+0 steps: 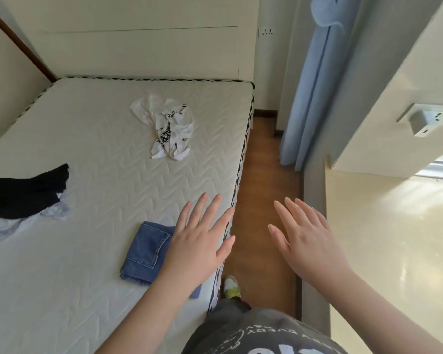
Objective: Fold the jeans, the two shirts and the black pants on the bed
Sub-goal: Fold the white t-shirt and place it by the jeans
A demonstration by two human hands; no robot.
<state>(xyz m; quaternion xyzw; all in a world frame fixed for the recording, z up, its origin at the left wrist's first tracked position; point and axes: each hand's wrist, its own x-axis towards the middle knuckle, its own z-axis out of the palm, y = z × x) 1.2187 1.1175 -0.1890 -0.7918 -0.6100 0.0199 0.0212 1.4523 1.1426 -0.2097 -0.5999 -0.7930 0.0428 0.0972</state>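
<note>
With the jeans [146, 251] seen folded near the bed's [87, 290] right edge, the crumpled white shirt [168, 129] is judged next, lying ahead toward the headboard, nearer the left hand [202, 241] than the right hand [310, 238], both spread flat, nothing held.

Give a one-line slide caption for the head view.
Both open hands, left and right, hover beside folded blue denim jeans; crumpled white printed shirt awaits.

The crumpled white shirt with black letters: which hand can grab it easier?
Probably the left hand. It hovers open over the white quilted mattress, nearer the crumpled white shirt with black letters. The right hand hangs open over the brown wooden floor.
</note>
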